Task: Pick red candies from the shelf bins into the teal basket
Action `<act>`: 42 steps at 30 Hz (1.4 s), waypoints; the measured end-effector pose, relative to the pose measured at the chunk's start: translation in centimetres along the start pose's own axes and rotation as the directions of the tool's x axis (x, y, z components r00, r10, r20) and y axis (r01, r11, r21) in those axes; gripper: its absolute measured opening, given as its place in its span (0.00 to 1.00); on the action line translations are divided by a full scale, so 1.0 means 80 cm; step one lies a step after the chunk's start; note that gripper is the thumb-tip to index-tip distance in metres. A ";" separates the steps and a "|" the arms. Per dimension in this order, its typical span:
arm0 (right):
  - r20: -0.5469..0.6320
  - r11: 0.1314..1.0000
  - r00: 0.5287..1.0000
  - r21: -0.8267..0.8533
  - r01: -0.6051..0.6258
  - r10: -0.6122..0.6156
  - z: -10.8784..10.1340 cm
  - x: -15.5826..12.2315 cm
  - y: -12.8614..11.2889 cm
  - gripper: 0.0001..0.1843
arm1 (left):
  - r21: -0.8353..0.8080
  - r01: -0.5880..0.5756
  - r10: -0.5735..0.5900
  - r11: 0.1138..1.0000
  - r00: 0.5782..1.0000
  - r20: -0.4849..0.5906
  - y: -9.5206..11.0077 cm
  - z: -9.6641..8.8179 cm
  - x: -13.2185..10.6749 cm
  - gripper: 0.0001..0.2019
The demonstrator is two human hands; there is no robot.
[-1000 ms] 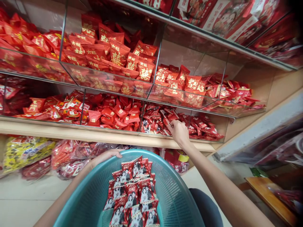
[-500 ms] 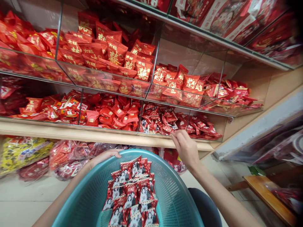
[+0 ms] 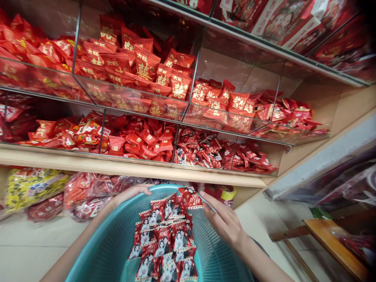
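My left hand [image 3: 129, 194] curls over the far rim of a teal mesh basket [image 3: 117, 243] and holds it. Several red snack packets with a printed figure [image 3: 164, 243] lie stacked in the basket. My right hand [image 3: 225, 223] is over the basket's right side, its fingers reaching left to a red snack packet [image 3: 190, 197] held at the fingertips just above the top of the stack. The same kind of packets fill the shelf bin [image 3: 205, 150] straight above.
Glass-fronted shelf bins [image 3: 141, 103] hold heaps of red packets in two rows. Bagged goods, yellow [image 3: 32, 188] and red [image 3: 88, 194], lie under the wooden shelf edge [image 3: 123, 168]. A wooden bench [image 3: 331, 243] stands at the right on the tiled floor.
My right hand has come down from the lower shelf bin to the basket, bringing a red packet with it. The left hand has stayed on the rim.
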State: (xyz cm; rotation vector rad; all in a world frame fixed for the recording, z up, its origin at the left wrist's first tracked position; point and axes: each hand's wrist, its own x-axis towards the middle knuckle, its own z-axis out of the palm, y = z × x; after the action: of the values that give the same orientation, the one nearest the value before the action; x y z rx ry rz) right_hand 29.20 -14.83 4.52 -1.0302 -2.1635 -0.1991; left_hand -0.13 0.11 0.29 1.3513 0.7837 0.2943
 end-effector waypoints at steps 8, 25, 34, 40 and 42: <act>-0.076 0.627 0.721 0.562 -0.539 0.689 0.005 0.010 -0.051 0.03 | -0.177 0.017 -0.015 0.984 1.000 0.013 0.000 0.003 -0.006 0.23; 0.826 -0.715 0.127 0.544 -0.440 0.550 0.005 -0.017 -0.086 0.20 | -0.129 0.033 -0.038 0.991 0.999 -0.037 0.001 0.003 -0.005 0.21; 0.802 -0.714 0.237 0.597 -0.366 0.548 0.008 -0.015 -0.088 0.17 | -0.147 0.048 -0.055 0.988 0.997 -0.048 0.003 0.005 -0.004 0.22; 0.864 -0.787 0.262 0.501 -0.360 0.430 0.012 -0.024 -0.095 0.20 | -0.162 0.045 -0.051 0.986 0.998 -0.037 0.004 0.006 -0.005 0.22; 0.894 -0.817 0.283 0.437 -0.377 0.348 0.016 -0.028 -0.098 0.22 | -0.164 0.050 -0.058 0.985 0.997 -0.044 0.004 0.006 -0.005 0.22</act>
State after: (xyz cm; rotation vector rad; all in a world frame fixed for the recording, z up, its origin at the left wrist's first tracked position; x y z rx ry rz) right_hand 23.76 -20.90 3.34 -0.8858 -0.1872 2.0298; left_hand -0.04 -0.44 0.71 1.1710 0.8175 0.3419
